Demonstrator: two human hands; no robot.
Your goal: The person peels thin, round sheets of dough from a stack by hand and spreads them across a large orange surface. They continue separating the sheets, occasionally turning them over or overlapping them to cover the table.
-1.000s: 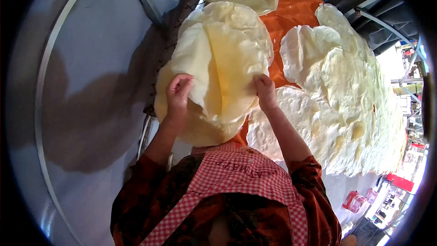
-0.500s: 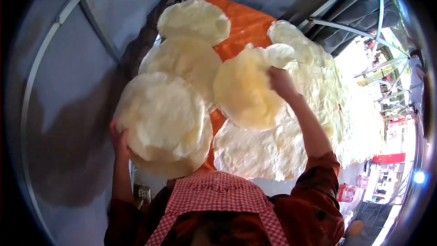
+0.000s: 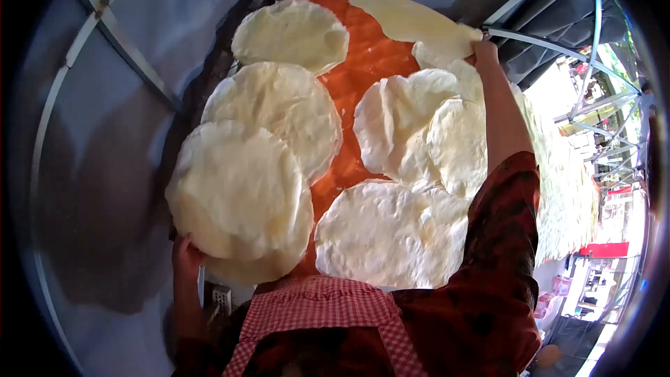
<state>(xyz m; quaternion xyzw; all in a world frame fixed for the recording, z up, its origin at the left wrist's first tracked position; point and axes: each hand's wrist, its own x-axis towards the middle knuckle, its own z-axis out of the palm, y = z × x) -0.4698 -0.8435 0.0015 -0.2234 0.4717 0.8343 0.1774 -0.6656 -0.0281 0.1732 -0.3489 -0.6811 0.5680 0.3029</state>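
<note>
My right hand [image 3: 484,51], arm stretched to the far right, grips the edge of a thin round flatbread [image 3: 408,19], which hangs tilted over the far end of the orange cloth [image 3: 363,77]. At the near left, my left hand [image 3: 187,254] is closed on the edge of a small stack of pale flatbreads [image 3: 234,188]; part of its fingers is hidden beneath. Behind that stack lie another flatbread [image 3: 279,108] and a further one [image 3: 289,35]. Several overlapping flatbreads, including a creased one [image 3: 398,126] and a large near one [image 3: 387,237], cover the right side.
A grey sheet wall [image 3: 112,167] with metal poles [image 3: 129,49] stands close on the left. More flatbreads [image 3: 558,195] spread away to the right in bright light. A red-checked apron [image 3: 317,307] is at the near edge. Pink containers [image 3: 548,300] sit lower right.
My right hand has carried its flatbread from the middle to the far end. The creased flatbreads beneath are now uncovered. My left hand stays at the stack's edge, slightly lower in view.
</note>
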